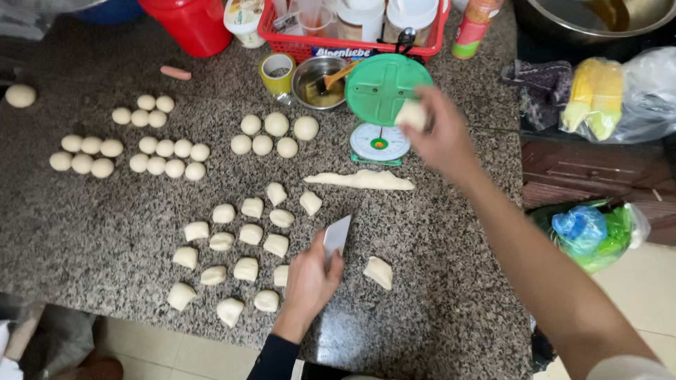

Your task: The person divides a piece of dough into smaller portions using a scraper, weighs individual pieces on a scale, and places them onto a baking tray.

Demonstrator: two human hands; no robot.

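Pale, soft dough piece sits pinched in the fingers of the right hand, held over the round green plastic pan of the small kitchen scale at the back of the speckled granite counter. Nearer, the left hand is closed around a flat white plastic scraper, blade up. Cut dough chunks lie left of it, a dough rope lies below the scale, and rolled balls sit farther left.

Right hand outstretched, left hand clenched
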